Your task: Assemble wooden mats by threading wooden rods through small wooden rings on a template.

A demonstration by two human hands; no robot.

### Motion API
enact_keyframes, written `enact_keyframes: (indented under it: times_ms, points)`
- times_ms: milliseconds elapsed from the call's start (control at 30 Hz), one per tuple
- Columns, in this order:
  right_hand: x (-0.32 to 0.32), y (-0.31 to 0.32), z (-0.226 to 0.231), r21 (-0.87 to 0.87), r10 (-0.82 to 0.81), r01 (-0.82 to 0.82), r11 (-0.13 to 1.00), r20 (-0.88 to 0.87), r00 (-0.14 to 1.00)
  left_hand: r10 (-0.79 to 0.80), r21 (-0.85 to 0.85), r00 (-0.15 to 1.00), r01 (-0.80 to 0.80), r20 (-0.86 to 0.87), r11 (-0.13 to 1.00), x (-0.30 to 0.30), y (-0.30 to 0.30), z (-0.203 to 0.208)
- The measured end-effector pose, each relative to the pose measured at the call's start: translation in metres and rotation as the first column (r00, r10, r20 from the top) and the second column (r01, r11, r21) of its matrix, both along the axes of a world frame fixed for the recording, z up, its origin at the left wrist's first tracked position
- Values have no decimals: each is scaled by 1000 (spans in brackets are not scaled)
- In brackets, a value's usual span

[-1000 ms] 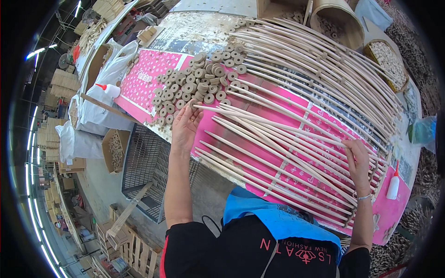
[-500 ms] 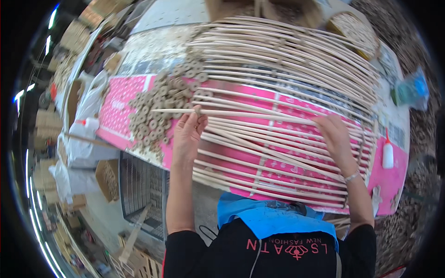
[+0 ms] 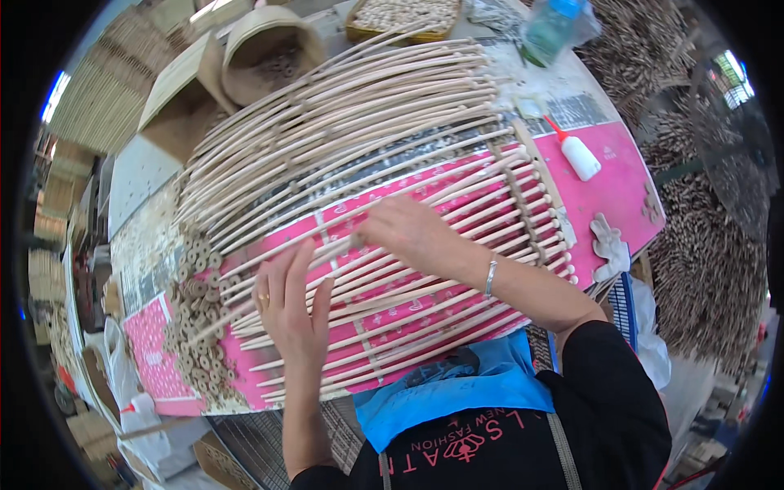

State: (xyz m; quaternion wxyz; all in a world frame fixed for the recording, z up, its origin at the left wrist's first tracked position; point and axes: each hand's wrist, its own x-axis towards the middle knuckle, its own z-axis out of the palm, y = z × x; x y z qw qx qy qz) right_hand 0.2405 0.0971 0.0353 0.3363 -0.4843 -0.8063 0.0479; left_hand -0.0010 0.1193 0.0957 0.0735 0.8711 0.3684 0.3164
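Note:
Long thin wooden rods (image 3: 457, 283) lie side by side in a row, with small grey-brown rings (image 3: 516, 192) threaded on them near their right ends. My left hand (image 3: 292, 298) is over the left part of the rods, its fingers stretched out and apart. One pointed rod (image 3: 208, 331) sticks out to the left from beneath it. Over the middle of the row, my right hand (image 3: 408, 235) has its fingers closed in a pinch. A small grey-brown ring (image 3: 356, 241) shows at its fingertips. Motion blurs both hands a little.
Loose rings (image 3: 196, 310) are heaped at the left. A second row of rods (image 3: 343, 106) lies farther back. To the right are a white glue bottle (image 3: 580, 158) with a red tip and a white glove (image 3: 608, 243). Wooden boxes (image 3: 273, 53) stand at the back.
The view has swung round, so the table appears rotated. My left hand has let go of the ring and rod end and opened. My right hand has moved leftward along the rods.

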Motion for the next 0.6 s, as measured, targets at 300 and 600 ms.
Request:
enact_keyframes:
  times_ms: [300, 600]
  points:
    - [-36, -64, 17, 103, -129, 179, 978, -375, 918, -100, -419, 985, 34, -137, 907, -23, 11, -30]
    - [-39, -40, -28, -385, -429, -479, 789, -903, 18, -134, -471, 989, 90, -62, 877, 0, 5, -27]
